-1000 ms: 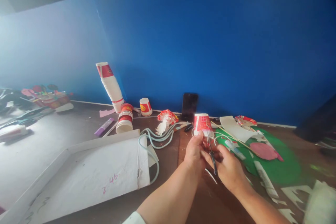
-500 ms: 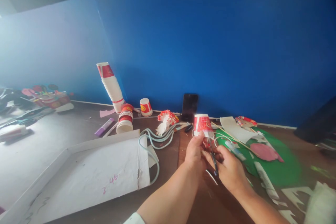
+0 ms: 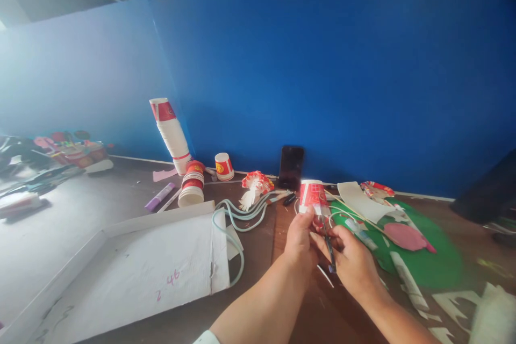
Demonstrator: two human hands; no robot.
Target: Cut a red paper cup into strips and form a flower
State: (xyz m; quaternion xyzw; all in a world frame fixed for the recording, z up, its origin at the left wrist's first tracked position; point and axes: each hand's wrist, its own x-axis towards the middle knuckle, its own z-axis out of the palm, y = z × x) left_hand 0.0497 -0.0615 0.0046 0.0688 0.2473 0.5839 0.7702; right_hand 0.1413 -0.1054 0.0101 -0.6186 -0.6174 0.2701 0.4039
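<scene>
A red and white paper cup [image 3: 313, 195] is upside down in my left hand [image 3: 300, 236], its rim toward me and the thumb against its side. My right hand [image 3: 350, 255] is closed around scissors [image 3: 329, 251] with dark handles. Their blades point up to the cup's lower edge; how far they reach into the paper is hard to tell. A thin white strip [image 3: 324, 276] lies on the brown table below the hands. Behind the cup a black phone [image 3: 291, 167] leans against the blue partition.
At left are an open white box lid [image 3: 133, 274], a leaning stack of cups [image 3: 173, 137] and a purple glue stick [image 3: 160, 196]. A pale cable [image 3: 242, 216] loops beside the lid. Green paper [image 3: 433, 247] with scraps and a pink round piece [image 3: 404, 236] lies right.
The cup and both hands sit slightly lower in the picture. Both hands keep their holds, and the scissors stay at the cup's edge.
</scene>
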